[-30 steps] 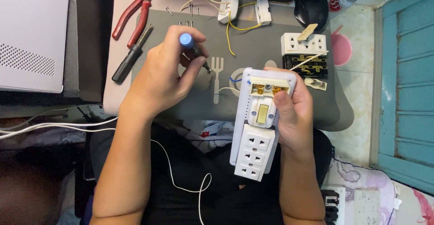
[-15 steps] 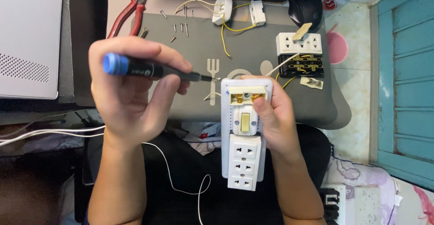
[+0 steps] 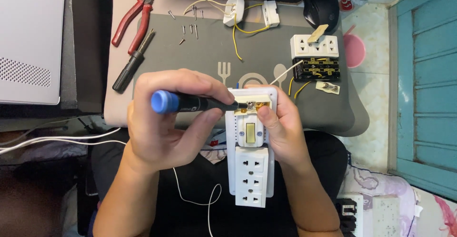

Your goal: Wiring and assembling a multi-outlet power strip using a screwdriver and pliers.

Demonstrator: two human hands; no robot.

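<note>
My left hand [image 3: 166, 123] grips a black screwdriver with a blue cap [image 3: 190, 103], held level with its tip at a screw terminal at the top of a white socket strip [image 3: 250, 165]. My right hand [image 3: 281, 127] holds that strip upright by its upper right side, thumb pressed by the brass terminals. The strip has a yellow switch window and three sockets below. It hangs over my lap, just in front of the grey tray [image 3: 209, 51].
On the tray lie red-handled pliers [image 3: 135, 15], a black screwdriver [image 3: 131, 65], several loose screws [image 3: 188, 27], a white plug with yellow wires [image 3: 235, 11], an opened socket block [image 3: 315, 58] and a black mouse [image 3: 321, 8]. A grey laptop [image 3: 28, 42] sits left; white cables cross my lap.
My left hand lifted the screwdriver off the tray, turned it level and brought its tip to the strip's top terminal. The strip stayed in my right hand.
</note>
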